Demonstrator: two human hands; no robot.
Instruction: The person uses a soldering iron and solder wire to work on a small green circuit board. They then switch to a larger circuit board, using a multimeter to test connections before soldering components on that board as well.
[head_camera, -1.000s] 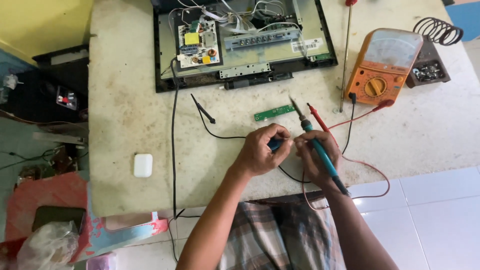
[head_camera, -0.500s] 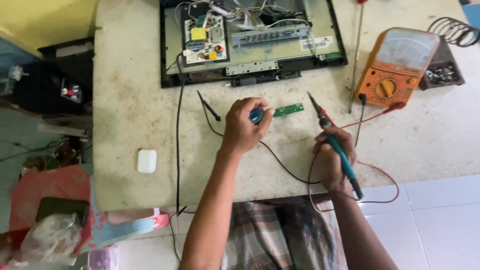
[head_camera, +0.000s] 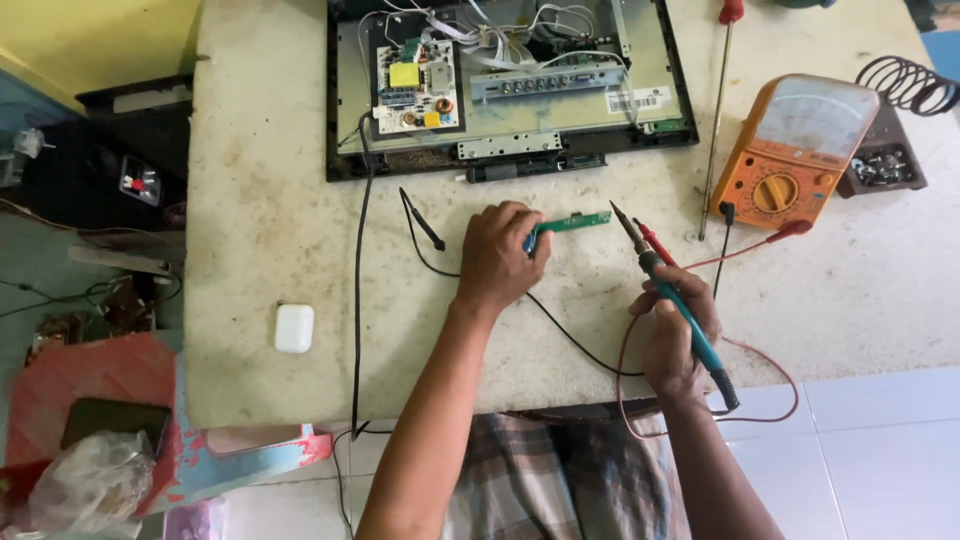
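Circuit strip (head_camera: 570, 221), narrow and green, lies mid-bench, just near of the opened monitor chassis (head_camera: 500, 90); the left hand (head_camera: 500, 255) has moved out from close to the body and now pinches the strip's left end. Right hand (head_camera: 675, 330) stays closed round the teal soldering iron (head_camera: 680, 305) and red probe (head_camera: 655, 242), tips hovering just right of the strip. Orange multimeter (head_camera: 795, 150) sits far right.

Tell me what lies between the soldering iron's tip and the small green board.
Nothing visible: bare tabletop separates the soldering iron tip in the right hand from the green circuit board, pinned by the left hand. The red probe lies beside the iron.
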